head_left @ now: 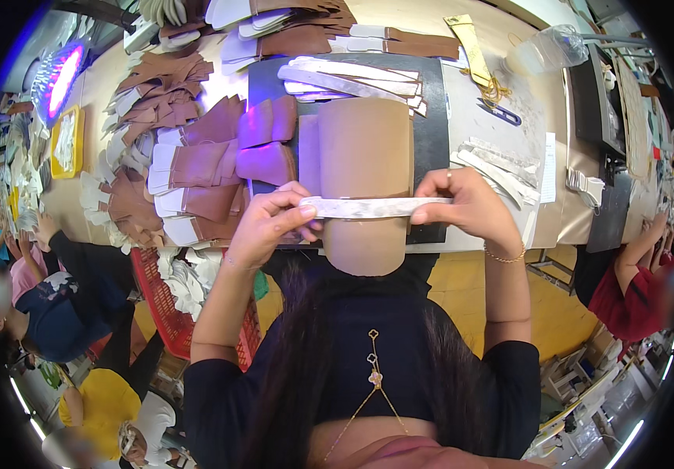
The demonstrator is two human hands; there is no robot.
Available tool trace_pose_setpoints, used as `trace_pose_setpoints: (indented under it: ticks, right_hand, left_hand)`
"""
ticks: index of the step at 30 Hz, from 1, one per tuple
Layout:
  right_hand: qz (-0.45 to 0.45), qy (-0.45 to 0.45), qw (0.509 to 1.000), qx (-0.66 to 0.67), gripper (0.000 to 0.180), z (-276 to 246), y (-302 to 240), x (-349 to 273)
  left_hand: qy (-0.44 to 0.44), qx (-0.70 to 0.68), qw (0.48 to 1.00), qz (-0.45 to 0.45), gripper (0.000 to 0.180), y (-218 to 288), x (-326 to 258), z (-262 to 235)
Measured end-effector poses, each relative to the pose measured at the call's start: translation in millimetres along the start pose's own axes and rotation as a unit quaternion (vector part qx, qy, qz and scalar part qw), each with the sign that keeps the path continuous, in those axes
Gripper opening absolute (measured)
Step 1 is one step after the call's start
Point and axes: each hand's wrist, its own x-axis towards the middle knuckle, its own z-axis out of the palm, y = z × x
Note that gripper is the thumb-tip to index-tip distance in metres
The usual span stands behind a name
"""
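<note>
A narrow whitish strip (368, 207) is stretched level between my two hands. My left hand (270, 223) pinches its left end with thumb and fingers. At the other end my right hand (470, 205) grips it the same way, fingertips closed. The strip crosses over a tan sheet or board (364, 148) that runs toward me and bends down past the table's front edge. I cannot tell whether the strip touches it. Beyond the sheet, a pile of similar white strips (353, 78) lies on a black mat (435, 74).
Brown and white cut pieces (204, 168) are stacked to the left. More loose strips (501, 168), small dark-handled snips (499, 112) and a clear plastic bottle (548, 51) lie right. A red basket (166, 305) stands below the table's left front. Other people work on both sides.
</note>
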Motion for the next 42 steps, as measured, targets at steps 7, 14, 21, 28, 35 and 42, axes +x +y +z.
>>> trace_pose_setpoints:
  ticks: [7,14,21,28,35,42]
  right_hand:
    - [0.032,0.006,0.980,0.198,0.019,-1,31,-3]
    - [0.036,0.006,0.959,0.282,0.023,13,51,7]
    - [0.013,0.037,0.949,0.313,0.021,24,67,12]
    - [0.011,0.095,0.902,0.422,0.018,39,76,11]
    - [0.000,0.138,0.875,0.465,0.012,62,86,6]
    - [-0.202,0.339,0.918,0.039,0.030,24,24,-14]
  left_hand:
    - [0.001,-0.038,0.999,-0.016,0.017,-9,4,-11]
    - [-0.007,-0.064,0.997,-0.033,0.018,-13,10,-5]
    - [-0.007,-0.090,0.995,-0.035,0.016,-15,12,-4]
    - [-0.003,-0.096,0.995,-0.036,0.015,-13,12,0]
    - [-0.005,-0.087,0.996,-0.023,0.015,-15,13,1]
    - [-0.012,-0.102,0.994,0.047,0.018,-20,4,5]
